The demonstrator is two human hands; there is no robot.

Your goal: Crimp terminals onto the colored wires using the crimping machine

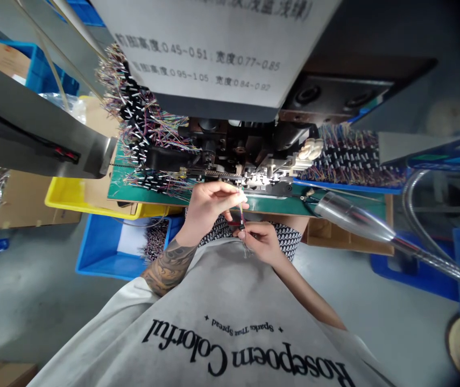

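A small wire harness (241,216), with thin coloured wires and a short black sleeve, hangs between my hands in front of a crimping machine (254,174). My left hand (218,200) pinches its upper wire ends close to the machine's lit front. Lower down and nearer my body, my right hand (261,240) is closed on the harness by the black sleeve. Loose wire ends stick out below the right fingers. The exact fingertip contact on the wires is too small to make out.
Piles of similar harnesses (141,123) lie left of the machine, and more fill a blue tray (351,185) at right. A flexible metal lamp (354,220) reaches in from the right. Yellow bin (92,201) and blue bin (100,258) stand at left.
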